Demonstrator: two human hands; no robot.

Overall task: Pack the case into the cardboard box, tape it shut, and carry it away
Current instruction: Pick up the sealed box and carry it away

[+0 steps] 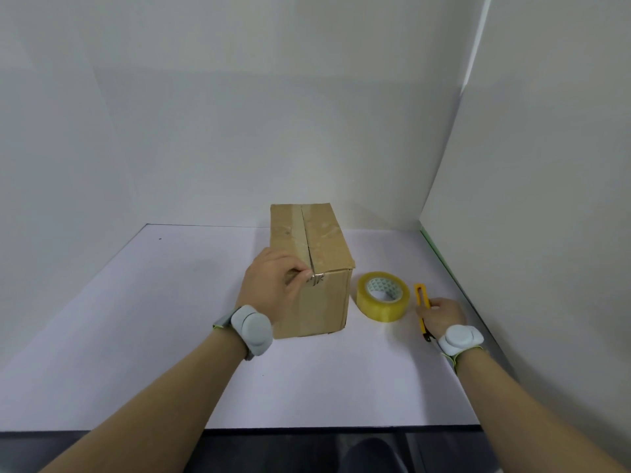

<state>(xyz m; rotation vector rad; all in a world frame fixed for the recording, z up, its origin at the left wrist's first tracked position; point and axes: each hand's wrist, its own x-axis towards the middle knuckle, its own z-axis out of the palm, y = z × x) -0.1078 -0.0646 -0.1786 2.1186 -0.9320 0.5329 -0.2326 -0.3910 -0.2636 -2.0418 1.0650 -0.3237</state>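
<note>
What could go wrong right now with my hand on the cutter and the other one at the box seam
The right hand grips the yellow cutter lying on the table; whether its blade is out cannot be told, so lifting it carelessly may nick a finger. The left hand pinches a tape end at the front edge of the cardboard box; pulling could tear the tape or tip the box toward the tape roll beside it.
</note>
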